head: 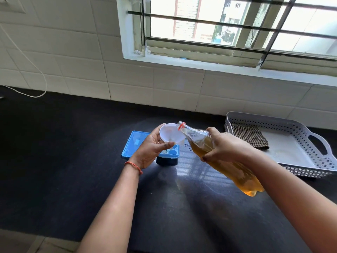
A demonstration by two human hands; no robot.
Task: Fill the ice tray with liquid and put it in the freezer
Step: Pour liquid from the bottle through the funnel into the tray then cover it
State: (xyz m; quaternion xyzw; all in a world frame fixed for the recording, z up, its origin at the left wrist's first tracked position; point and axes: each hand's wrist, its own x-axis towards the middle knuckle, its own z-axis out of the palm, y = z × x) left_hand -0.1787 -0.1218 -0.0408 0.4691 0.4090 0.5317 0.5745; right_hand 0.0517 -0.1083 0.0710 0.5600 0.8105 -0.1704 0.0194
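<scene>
A blue ice tray (172, 153) stands on the black counter (73, 161), with its blue lid (134, 144) lying beside it on the left. My left hand (152, 149) holds a white funnel (170, 133) above the tray, thumb and fingers round its rim. My right hand (225, 146) grips an uncapped clear plastic bottle (224, 161) of amber liquid, tilted with its neck at the funnel's rim. My left hand hides much of the tray. Whether liquid is flowing cannot be told.
A white perforated basket (310, 136) with handles sits at the right on the counter, holding a checked cloth (249, 136). A tiled wall and a barred window (228, 28) rise behind. A white cord (36, 88) hangs at the far left.
</scene>
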